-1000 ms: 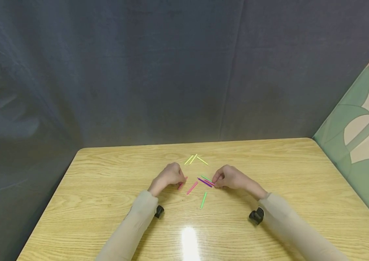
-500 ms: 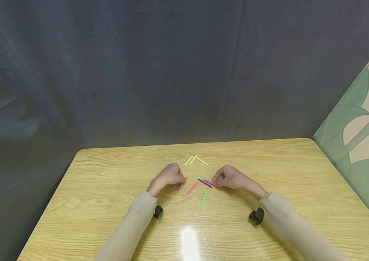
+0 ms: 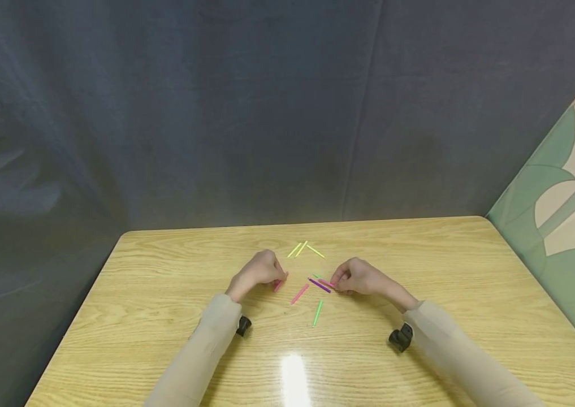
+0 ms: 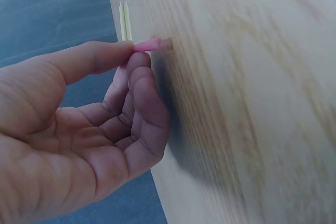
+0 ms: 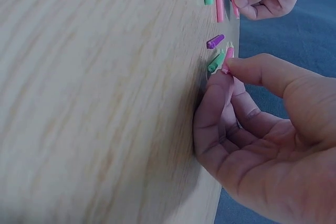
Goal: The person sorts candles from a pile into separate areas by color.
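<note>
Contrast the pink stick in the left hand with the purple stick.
Colour: the pink stick is pink, the purple stick purple.
Hold: the pink stick is pinched between thumb and finger of the left hand; the purple stick lies on the table, no hand touching it.
Slant: in the head view, the pink stick's far end leans right, the purple stick's left.
Both are thin and straight.

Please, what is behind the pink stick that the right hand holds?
In the head view, one end of a green stick shows beyond the pink stick; the rest is covered, by it and perhaps the right hand.
</note>
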### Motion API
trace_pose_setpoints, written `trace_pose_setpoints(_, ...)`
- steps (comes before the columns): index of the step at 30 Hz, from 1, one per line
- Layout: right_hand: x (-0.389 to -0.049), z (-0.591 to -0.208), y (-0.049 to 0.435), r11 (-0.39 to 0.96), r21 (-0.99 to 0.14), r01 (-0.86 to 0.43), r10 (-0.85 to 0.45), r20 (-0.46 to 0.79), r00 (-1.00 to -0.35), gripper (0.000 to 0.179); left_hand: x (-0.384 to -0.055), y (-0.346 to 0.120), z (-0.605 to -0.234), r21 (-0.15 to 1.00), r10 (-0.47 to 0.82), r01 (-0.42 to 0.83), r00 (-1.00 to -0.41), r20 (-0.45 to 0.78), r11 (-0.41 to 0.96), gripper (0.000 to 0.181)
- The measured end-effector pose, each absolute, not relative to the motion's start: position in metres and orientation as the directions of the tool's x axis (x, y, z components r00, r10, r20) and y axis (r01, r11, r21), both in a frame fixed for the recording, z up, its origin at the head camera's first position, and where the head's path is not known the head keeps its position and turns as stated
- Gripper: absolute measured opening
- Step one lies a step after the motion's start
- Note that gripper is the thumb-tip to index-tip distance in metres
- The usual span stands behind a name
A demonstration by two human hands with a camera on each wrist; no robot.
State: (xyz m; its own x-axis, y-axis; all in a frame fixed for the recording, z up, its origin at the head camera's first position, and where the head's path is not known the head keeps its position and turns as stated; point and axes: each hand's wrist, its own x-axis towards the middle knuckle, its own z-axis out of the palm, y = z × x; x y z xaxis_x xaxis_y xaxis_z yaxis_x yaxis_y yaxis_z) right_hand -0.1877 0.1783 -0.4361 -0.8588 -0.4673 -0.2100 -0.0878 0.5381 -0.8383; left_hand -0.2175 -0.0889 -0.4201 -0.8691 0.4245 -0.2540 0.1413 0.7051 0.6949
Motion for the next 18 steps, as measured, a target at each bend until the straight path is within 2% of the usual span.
trace_pose_setpoints(18, -0.189, -0.437, 0.178, 0.546, -0.834, -0.085, -0.461, -0.214, -0.861, 0.004, -0.23, -0.106, -0.424, 0.694, 0.404, 0.128, -0.88, -0.25, 0.708, 0.032)
